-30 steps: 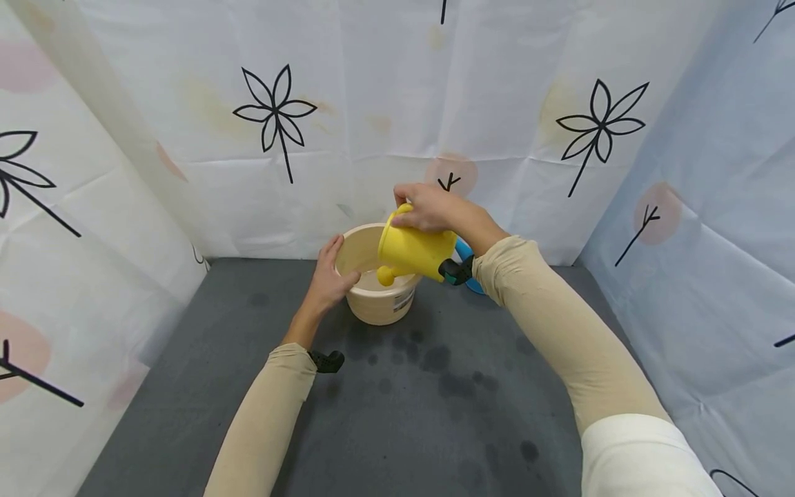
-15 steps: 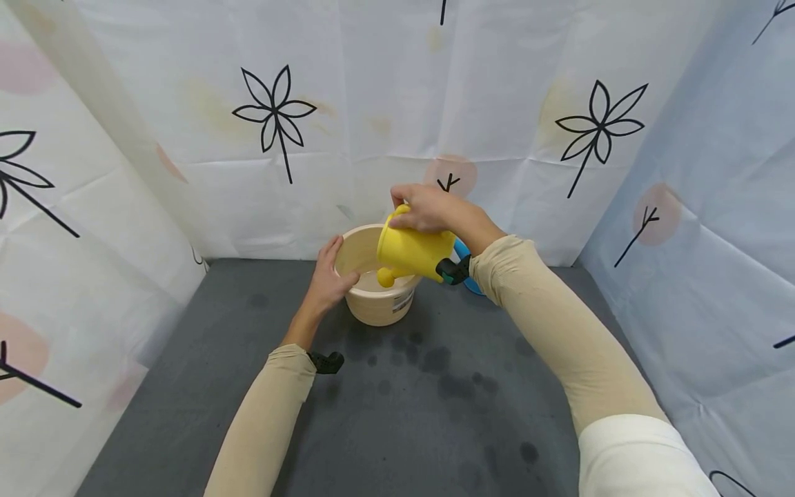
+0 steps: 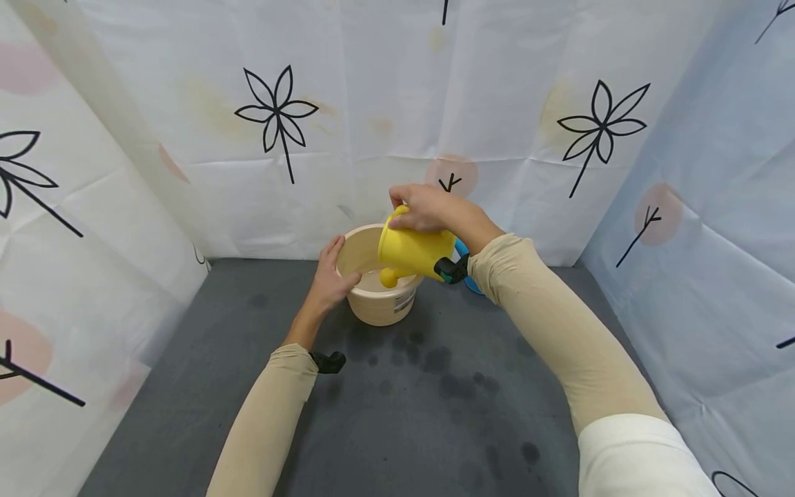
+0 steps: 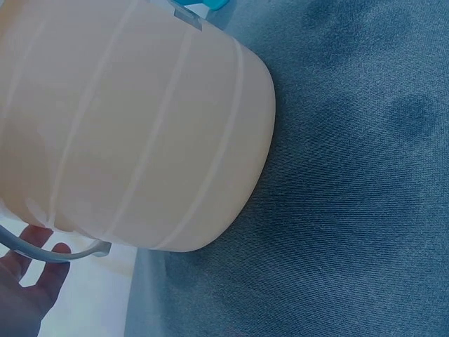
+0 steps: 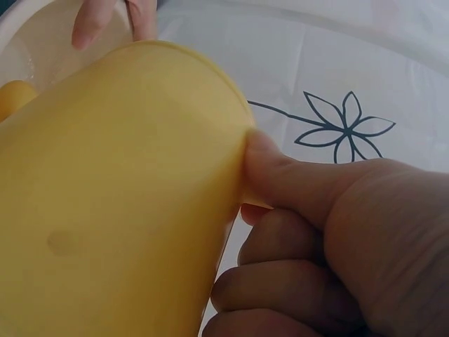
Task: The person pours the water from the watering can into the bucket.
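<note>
A cream plastic bucket (image 3: 375,309) stands on the dark table. My left hand (image 3: 323,286) grips its rim on the left side. In the left wrist view, the fingers are near a curved grey bail handle (image 4: 49,255) on the ribbed bucket wall (image 4: 140,133). From above, my right hand (image 3: 425,208) holds a yellow watering can (image 3: 417,252) by its handle. The can lies tipped over the bucket, mouth to the left, and its round spout end (image 3: 389,277) hangs over the opening. In the right wrist view, curled fingers and thumb (image 5: 302,182) grip the can's handle side.
Behind the right wrist stands a blue object (image 3: 474,285), mostly hidden by the can and arm. Dark wet spots (image 3: 437,359) mark the grey table (image 3: 373,428) in front of the bucket. Patterned white cloth (image 3: 385,90) hangs around the table's back and sides.
Almost nothing differs. The can and right hand have shifted very slightly; both hands keep their holds on the watering can and bucket.
</note>
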{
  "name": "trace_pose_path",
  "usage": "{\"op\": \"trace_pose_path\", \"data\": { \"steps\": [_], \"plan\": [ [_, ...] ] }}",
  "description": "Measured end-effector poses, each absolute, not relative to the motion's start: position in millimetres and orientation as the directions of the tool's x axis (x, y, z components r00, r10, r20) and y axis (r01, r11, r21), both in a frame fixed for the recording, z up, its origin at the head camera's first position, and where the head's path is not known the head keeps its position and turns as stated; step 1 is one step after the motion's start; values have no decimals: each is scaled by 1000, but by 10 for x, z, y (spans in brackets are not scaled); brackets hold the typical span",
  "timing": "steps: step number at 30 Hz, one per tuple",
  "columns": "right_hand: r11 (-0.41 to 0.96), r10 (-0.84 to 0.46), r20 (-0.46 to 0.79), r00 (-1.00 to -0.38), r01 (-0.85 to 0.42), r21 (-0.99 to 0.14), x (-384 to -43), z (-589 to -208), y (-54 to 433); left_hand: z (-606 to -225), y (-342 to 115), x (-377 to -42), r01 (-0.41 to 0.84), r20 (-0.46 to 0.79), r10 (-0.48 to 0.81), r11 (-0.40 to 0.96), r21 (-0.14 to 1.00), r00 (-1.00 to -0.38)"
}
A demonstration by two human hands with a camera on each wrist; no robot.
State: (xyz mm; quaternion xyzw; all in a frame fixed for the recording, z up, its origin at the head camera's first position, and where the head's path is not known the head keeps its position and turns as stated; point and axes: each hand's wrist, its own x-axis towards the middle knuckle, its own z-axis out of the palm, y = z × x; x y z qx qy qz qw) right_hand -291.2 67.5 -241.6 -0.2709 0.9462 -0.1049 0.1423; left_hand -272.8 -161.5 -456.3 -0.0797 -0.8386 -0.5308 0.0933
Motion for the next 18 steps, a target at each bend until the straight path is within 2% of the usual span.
{"op": "trace_pose_path", "data": {
  "steps": [18],
  "plan": [
    [833, -542, -221, -811, -481, -273, -2885, -2406, 683, -4545, -1601, -2717, 233, 242, 33, 424, 875, -970]
  ]
}}
